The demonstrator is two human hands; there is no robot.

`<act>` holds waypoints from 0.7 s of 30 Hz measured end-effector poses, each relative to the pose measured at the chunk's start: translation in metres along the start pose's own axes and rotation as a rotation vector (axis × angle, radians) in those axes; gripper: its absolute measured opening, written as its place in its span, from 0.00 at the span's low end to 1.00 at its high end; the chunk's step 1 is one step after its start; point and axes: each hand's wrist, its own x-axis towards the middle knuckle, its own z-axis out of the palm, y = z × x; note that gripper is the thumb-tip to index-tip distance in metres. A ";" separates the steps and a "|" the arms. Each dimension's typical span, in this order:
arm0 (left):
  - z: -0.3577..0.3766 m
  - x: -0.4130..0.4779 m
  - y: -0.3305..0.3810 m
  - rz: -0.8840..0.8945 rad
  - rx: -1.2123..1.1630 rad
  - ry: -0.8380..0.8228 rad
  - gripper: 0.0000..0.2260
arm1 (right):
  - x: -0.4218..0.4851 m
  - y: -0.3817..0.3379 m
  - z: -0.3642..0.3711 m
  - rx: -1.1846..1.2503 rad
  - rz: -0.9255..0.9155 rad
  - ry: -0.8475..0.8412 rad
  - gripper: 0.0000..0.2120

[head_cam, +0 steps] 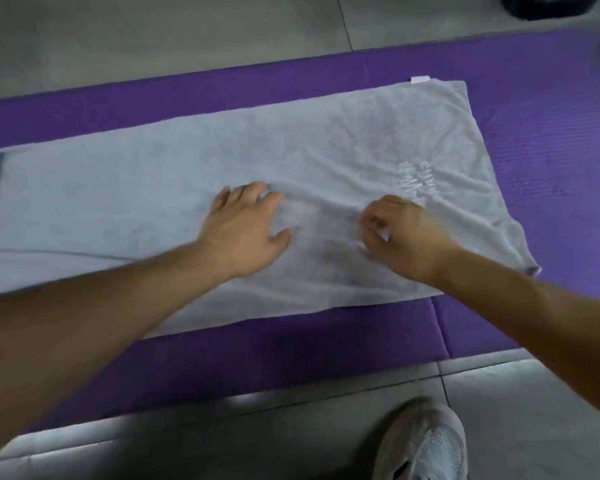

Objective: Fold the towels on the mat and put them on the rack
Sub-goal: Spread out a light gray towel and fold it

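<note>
A long light grey towel [153,202] lies spread flat along the purple mat [291,84], with pale lettering near its right end and a small white tag at the far right corner. My left hand [246,226] rests on the towel's middle, fingers spread and fairly straight. My right hand [399,233] sits a little to the right with its fingers curled; it seems to pinch a small fold of the cloth, though motion blur hides the contact. The rack is out of view.
Grey floor tiles [153,36] surround the mat on the far and near sides. My white shoe [426,445] stands on the tiles near the bottom edge. A dark blurred object [548,5] sits at the top right corner.
</note>
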 end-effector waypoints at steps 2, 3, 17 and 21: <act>-0.034 -0.010 -0.045 0.026 0.064 -0.029 0.27 | 0.023 -0.047 0.009 -0.016 -0.117 -0.177 0.07; -0.051 -0.020 -0.069 0.024 0.101 -0.056 0.26 | 0.035 -0.070 0.014 -0.039 -0.159 -0.255 0.09; -0.049 -0.245 -0.370 -0.624 -0.040 0.081 0.22 | 0.184 -0.358 0.148 -0.327 -0.464 -0.405 0.20; -0.005 -0.292 -0.393 -0.833 -0.255 0.033 0.21 | 0.219 -0.422 0.196 -0.280 -0.439 -0.364 0.19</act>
